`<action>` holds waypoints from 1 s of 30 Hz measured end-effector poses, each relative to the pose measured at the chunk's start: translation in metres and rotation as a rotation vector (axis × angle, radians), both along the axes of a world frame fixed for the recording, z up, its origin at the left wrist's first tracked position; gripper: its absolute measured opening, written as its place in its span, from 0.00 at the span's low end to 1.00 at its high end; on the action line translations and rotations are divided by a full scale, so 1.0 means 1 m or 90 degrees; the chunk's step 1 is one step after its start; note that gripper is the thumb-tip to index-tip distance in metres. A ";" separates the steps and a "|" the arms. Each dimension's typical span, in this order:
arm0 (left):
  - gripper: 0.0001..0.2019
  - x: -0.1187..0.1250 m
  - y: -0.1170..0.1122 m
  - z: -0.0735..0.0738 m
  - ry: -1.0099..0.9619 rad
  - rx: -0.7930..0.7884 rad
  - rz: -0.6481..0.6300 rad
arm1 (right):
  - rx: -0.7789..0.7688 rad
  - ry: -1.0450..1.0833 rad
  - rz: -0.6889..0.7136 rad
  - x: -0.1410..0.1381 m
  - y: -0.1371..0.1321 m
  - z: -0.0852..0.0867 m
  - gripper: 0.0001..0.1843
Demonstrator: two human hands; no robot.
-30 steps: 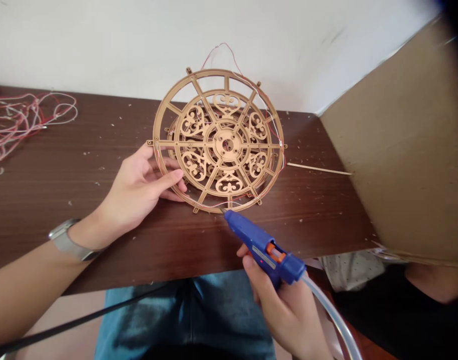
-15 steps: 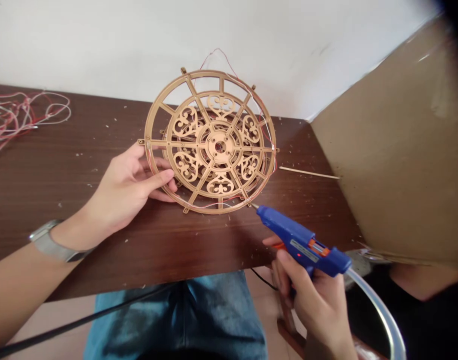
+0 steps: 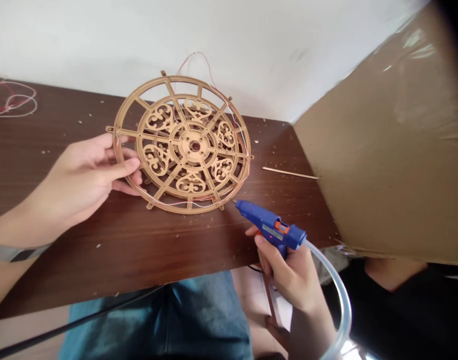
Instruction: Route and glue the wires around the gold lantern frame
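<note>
The bench (image 3: 157, 245) is dark brown, and little pale bits (image 3: 98, 245) are sprinkled over it. Behind it is a white wall (image 3: 101, 40). Far on the left lies a loopy bunch of red and white wires (image 3: 11, 106), partly out of view. On the right side of the bench is a thin, light stick (image 3: 291, 173). Its far end is close to a big brown sheet of cardboard (image 3: 382, 150), which has a shiny patch near its top. Below the cardboard, another person's black top (image 3: 401, 310) shows. A black cord (image 3: 82, 320) crosses the bottom left.
</note>
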State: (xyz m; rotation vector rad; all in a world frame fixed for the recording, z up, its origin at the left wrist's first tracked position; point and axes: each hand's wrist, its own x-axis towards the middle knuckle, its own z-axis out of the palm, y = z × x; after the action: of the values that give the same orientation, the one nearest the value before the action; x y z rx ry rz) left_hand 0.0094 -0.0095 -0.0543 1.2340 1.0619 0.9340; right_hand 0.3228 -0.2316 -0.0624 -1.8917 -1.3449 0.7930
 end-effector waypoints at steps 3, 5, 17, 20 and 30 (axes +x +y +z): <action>0.19 -0.002 0.003 0.002 0.017 0.011 0.011 | -0.029 0.019 0.002 0.000 -0.002 -0.002 0.22; 0.18 -0.003 0.005 0.002 0.028 0.010 0.012 | -0.047 0.024 0.004 -0.001 -0.003 -0.003 0.22; 0.18 0.002 0.002 0.010 0.040 0.013 0.019 | -0.027 -0.002 0.050 -0.011 0.010 0.008 0.24; 0.16 0.002 0.002 0.010 0.049 0.022 0.015 | -0.008 -0.012 0.069 -0.010 0.009 0.007 0.23; 0.09 0.001 -0.001 0.012 0.044 0.039 0.012 | -0.009 -0.019 0.038 -0.012 0.007 0.005 0.22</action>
State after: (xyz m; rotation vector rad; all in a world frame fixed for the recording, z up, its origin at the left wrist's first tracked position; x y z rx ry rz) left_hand 0.0105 -0.0108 -0.0419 1.3162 1.1080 0.9500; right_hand 0.3110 -0.2242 -0.0570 -1.8886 -1.4240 0.8079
